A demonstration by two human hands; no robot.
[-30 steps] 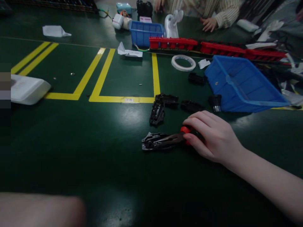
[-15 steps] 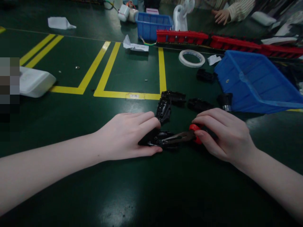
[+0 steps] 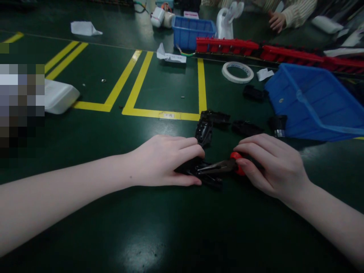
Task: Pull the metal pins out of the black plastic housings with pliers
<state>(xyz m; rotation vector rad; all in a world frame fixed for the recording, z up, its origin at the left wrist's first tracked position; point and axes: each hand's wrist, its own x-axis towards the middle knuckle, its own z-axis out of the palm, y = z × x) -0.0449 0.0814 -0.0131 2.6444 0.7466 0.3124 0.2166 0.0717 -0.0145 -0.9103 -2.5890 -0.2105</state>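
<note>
My left hand (image 3: 167,161) lies over a black plastic part (image 3: 196,172) on the dark green table, fingers closed around it and pinning it down. My right hand (image 3: 270,165) grips the red handles of a pair of pliers (image 3: 220,167). The pliers' metal jaws point left and reach into the black part. Several more black plastic parts (image 3: 212,123) lie just beyond my hands.
A tilted blue bin (image 3: 313,102) stands at the right, a smaller blue basket (image 3: 193,32) farther back. A tape roll (image 3: 237,72), red racks (image 3: 256,49), paper scraps and a white tray (image 3: 58,96) lie around. Another person's hand (image 3: 277,21) rests at the far edge.
My left hand came in from the lower left and closed on the black part. The right hand kept the pliers in place. The view shifted slightly left.
</note>
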